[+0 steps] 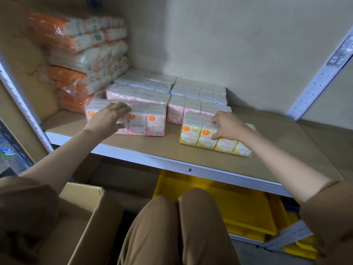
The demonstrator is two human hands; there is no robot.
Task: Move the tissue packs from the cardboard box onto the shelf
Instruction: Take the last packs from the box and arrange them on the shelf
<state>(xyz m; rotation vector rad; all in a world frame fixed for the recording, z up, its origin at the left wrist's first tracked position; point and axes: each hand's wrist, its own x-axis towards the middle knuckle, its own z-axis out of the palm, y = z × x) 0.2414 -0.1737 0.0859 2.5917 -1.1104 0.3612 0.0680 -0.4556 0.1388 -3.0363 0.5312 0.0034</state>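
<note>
A pink tissue pack stands on the brown shelf at front left, and my left hand grips its top and front. To the right a yellow tissue pack stands slightly askew on the shelf, with my right hand clasping its top and front face. Behind them lie more pink packs and rows of pale blue packs. The open cardboard box sits at bottom left by my knees; its inside is hidden.
Large orange-and-white wrapped tissue bundles are stacked at the shelf's left back. A white perforated upright bounds the shelf on the right. Yellow plastic bins sit under the shelf. Water bottles show at far left. Bare shelf lies to the right.
</note>
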